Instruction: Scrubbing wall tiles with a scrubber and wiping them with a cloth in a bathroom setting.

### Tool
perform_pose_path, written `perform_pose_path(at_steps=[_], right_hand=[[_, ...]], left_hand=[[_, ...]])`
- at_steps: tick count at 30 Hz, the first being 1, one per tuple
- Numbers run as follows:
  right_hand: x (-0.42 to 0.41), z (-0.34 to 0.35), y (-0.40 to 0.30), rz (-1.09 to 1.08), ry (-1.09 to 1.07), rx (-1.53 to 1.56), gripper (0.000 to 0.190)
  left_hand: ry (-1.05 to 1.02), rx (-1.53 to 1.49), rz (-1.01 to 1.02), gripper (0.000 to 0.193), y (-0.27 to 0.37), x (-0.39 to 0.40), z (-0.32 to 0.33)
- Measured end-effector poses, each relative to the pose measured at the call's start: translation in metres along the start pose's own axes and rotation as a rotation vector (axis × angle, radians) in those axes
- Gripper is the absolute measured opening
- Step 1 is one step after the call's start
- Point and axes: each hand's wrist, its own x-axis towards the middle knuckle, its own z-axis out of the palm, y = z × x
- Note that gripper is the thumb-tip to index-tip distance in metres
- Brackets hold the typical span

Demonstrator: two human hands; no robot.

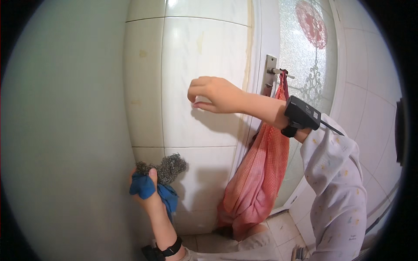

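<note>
My left hand (148,189) is low, beside the grey-green surface. It grips a steel wool scourer (168,168) together with a blue cloth (142,186), whose loose end hangs past the wrist. My right hand (217,94) is at the white wall tile (204,130), its shadow falling just below. Its fingers are bent, with a gap between them and the thumb, and nothing shows in it. Whether the fingertips touch the tile, I cannot tell. Yellowish stains (143,53) mark the tiles at upper left.
A smooth grey-green surface (72,130) fills the left side. At right, a door with patterned glass (303,62) has a metal handle (289,75), from which a red and pink mesh bag (258,173) hangs below my right forearm. Floor tiles (282,228) show at the bottom.
</note>
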Motion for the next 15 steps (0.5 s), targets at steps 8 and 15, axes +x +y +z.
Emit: perform_pose_path(at_steps=[8, 15], right_hand=[[0.024, -0.015, 0.031, 0.142, 0.116, 0.031, 0.015], [0.041, -0.045, 0.090, 0.386, 0.563, -0.184, 0.018]], left_hand=[[0.034, -0.100, -0.011, 0.035, -0.006, 0.001, -0.003], [0.048, -0.132, -0.030, 0.034, -0.005, 0.007, -0.011]])
